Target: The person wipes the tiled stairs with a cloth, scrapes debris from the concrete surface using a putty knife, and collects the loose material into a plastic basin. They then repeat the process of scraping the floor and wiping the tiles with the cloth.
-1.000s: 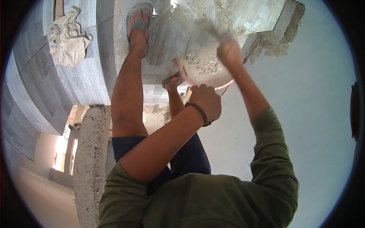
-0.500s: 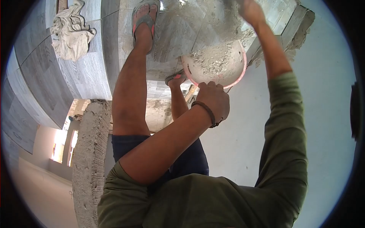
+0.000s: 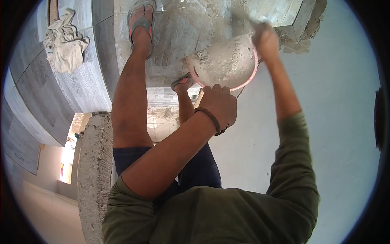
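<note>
My left hand (image 3: 219, 103) is closed over the near rim of a round pan (image 3: 195, 73) with a pink-red edge. Pale, crumbly mortar (image 3: 233, 61) lies inside the pan. At the pan's upper right, my right hand (image 3: 266, 42) is a blurred fist around the handle of a tool (image 3: 243, 17). Motion smears the tool's far end over the dusty floor, so its shape cannot be made out. A dark braided band circles my left wrist.
My sandalled feet (image 3: 141, 24) stand on grey wood-look tiles (image 3: 174, 44). A crumpled, dirty cloth (image 3: 67, 42) lies at the upper left. A rough concrete edge (image 3: 93, 171) runs down the left, and a pale blue-grey wall (image 3: 333, 101) fills the right.
My right hand has come down and slightly left, nearer the pan's rim. The pan looks tilted differently, with its mortar shifted. The whole view has moved a little.
</note>
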The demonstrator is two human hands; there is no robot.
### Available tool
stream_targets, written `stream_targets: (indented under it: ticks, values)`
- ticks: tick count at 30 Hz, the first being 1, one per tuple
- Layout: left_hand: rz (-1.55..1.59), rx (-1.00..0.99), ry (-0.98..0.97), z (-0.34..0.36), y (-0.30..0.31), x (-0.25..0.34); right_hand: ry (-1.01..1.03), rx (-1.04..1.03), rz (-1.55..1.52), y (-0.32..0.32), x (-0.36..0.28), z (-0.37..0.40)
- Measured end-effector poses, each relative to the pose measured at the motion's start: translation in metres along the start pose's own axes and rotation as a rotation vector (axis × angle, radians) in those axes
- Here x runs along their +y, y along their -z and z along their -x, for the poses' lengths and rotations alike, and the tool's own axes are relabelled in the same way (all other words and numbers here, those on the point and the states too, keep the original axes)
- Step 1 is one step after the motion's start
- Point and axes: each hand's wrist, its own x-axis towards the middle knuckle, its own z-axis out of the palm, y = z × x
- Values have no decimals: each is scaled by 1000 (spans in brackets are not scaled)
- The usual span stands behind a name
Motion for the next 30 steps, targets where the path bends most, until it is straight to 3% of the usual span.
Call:
stream_targets:
  ticks: [2, 3, 7, 10, 16, 18, 19, 21, 22, 23, 25, 28, 30]
  values:
    - [-50, -6, 11, 2, 3, 2, 108, 149, 34, -6, 29, -72]
    - [-72, -13, 18, 3, 3, 3, 59, 158, 2, -5, 32, -108]
    - [22, 6, 12, -5, -8, -1, 31, 44, 34, -25, 48, -140]
    - [23, -12, 2, -2, -4, -1, -19, -48, 13, -27, 29, -87]
    - [-5, 4, -15, -2, 0, 5, -208, -438, -21, -27, -11, 40]
    - [-57, 26, -22, 1, 0, 7, -53, -458, -94, -42, -1, 75]
    - [-70, 31, -16, 3, 1, 7, -5, -274, -159, -51, 8, 85]
    - [-89, 38, -1, 5, 0, 7, -99, -58, -56, -40, 36, 67]
    - [-90, 38, -3, 7, -5, 6, -134, 148, -82, -47, 64, 56]
    - [-95, 45, -5, 7, -8, 3, -212, 95, -145, -36, 89, 35]
    - [-96, 46, -6, 3, -12, 2, -510, 196, 31, -50, 144, 6]
    - [-70, 25, -5, 0, -18, 1, -701, 6, -27, -63, 192, -16]
    - [-56, 18, -6, 1, -19, 0, -631, -102, -25, -77, 190, -10]
